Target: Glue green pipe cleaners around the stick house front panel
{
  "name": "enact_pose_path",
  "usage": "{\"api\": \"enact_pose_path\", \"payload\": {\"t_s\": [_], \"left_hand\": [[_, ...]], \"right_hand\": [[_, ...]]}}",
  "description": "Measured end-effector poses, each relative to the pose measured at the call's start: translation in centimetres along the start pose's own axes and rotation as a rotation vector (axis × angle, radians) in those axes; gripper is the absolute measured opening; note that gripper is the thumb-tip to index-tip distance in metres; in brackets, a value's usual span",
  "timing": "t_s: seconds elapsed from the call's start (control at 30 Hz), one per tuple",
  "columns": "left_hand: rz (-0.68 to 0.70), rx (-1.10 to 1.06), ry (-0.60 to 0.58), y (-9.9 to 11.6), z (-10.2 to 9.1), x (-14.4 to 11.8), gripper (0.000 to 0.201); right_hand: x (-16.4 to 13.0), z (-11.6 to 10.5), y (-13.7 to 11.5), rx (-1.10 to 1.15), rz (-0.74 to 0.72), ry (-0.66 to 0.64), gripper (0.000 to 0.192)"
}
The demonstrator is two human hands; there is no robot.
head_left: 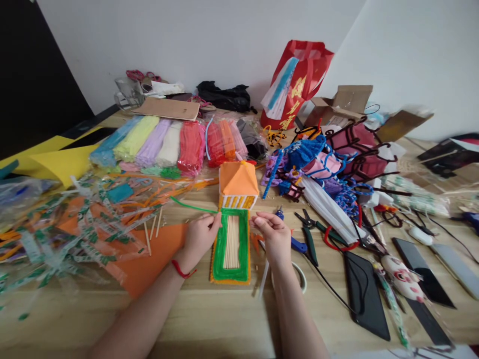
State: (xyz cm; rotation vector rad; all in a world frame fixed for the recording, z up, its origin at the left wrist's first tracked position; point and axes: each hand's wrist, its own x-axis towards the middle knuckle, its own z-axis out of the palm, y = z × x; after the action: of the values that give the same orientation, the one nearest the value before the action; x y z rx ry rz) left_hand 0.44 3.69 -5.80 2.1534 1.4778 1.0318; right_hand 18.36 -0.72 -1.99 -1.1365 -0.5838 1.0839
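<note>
A craft model lies in front of me: a small house with an orange peaked roof [238, 180] and, joined at its near side, a flat base with a green border [218, 259]. Thin wooden sticks [232, 242] fill the middle of that base, and an orange edge runs round it. My left hand [204, 232], closed at the base's left side, pinches a green pipe cleaner [190, 205] that trails off to the left. Over the base's right edge, my right hand [272, 234] is closed in a pinch; what sits between its fingertips is too small to make out.
Bundles of coloured pipe cleaners [160, 142] lie behind on the left, with plastic wrappers [67, 249] nearer. Pliers [310, 237], a tape roll [301, 279] and a black phone [364, 294] are to the right. A red bag [299, 85] stands by the wall.
</note>
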Motion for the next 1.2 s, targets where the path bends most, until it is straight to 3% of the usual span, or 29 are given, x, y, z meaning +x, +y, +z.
{"api": "enact_pose_path", "payload": {"t_s": [0.1, 0.2, 0.4, 0.53, 0.7, 0.93, 1.2], "left_hand": [[0.180, -0.016, -0.034, 0.8, -0.2, -0.5, 0.028], [0.300, 0.014, -0.045, 1.5, -0.1, -1.0, 0.038], [0.295, -0.021, 0.000, 1.6, 0.6, -1.4, 0.027], [0.292, -0.053, 0.029, 1.6, 0.6, -1.5, 0.023], [0.358, -0.085, 0.148, 1.5, 0.5, -1.3, 0.013], [0.552, 0.056, 0.184, 1.0, 0.1, -0.9, 0.012], [0.494, 0.006, 0.071, 1.4, 0.2, -0.7, 0.016]], "right_hand": [[-0.2, 0.4, 0.5, -0.019, 0.041, -0.071, 0.025], [-0.5, 0.9, 1.2, 0.022, 0.174, -0.198, 0.026], [-0.6, 0.8, 1.6, 0.182, 0.402, -0.313, 0.028], [-0.5, 0.5, 1.2, 0.252, 0.481, -0.331, 0.023], [-0.4, 0.1, 1.0, 0.271, 0.552, -0.351, 0.017], [-0.5, 0.0, 0.7, 0.198, 0.568, -0.366, 0.026], [-0.6, 0.3, 1.5, -0.026, 0.445, -0.360, 0.041]]}}
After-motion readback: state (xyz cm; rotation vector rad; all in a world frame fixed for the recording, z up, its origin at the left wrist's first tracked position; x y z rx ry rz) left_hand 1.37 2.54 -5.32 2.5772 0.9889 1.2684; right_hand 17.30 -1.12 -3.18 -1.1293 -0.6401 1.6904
